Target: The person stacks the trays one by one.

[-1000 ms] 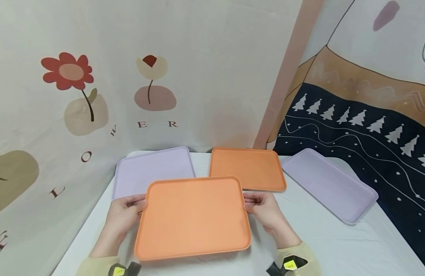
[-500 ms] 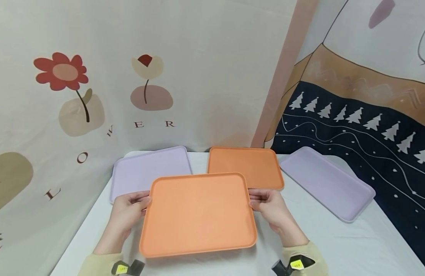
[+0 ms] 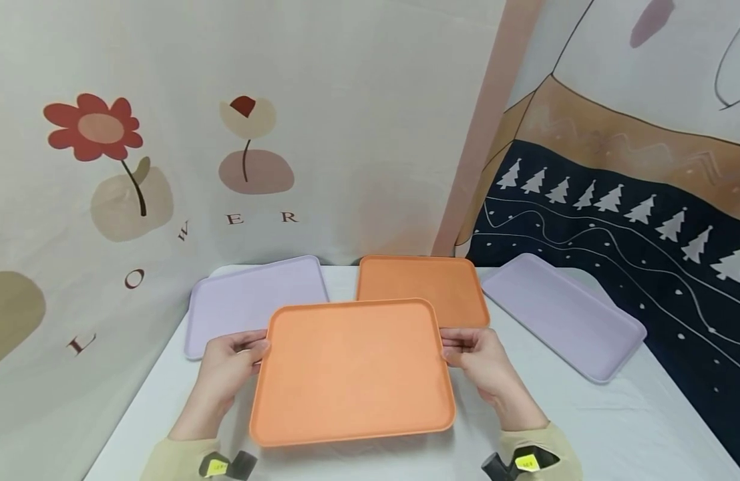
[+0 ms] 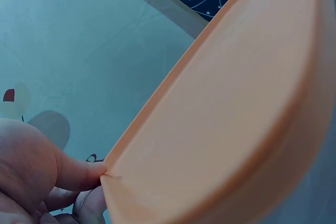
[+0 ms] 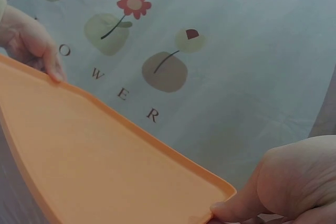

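An orange rectangular tray (image 3: 353, 371) with a low raised rim is held between both hands, its near edge tipped down and a shadow on the cloth below it. My left hand (image 3: 228, 366) pinches its left side, thumb on the rim and fingers behind. On the opposite side, my right hand (image 3: 481, 364) pinches the rim the same way. The left wrist view shows the left thumb (image 4: 79, 176) pressed on the tray's rim near a corner. In the right wrist view the right thumb (image 5: 239, 203) presses on the rim too.
Behind the held tray lie a purple tray (image 3: 256, 294) at left and a second orange tray (image 3: 423, 284), partly covered. Another purple tray (image 3: 562, 317) lies slanted at right. All rest on a white-clothed table (image 3: 622, 427). A printed curtain (image 3: 358, 120) hangs directly behind.
The held orange tray and both hands have shifted right and slightly up in the head view. The background and the other trays have slid a little left as the head view turned.
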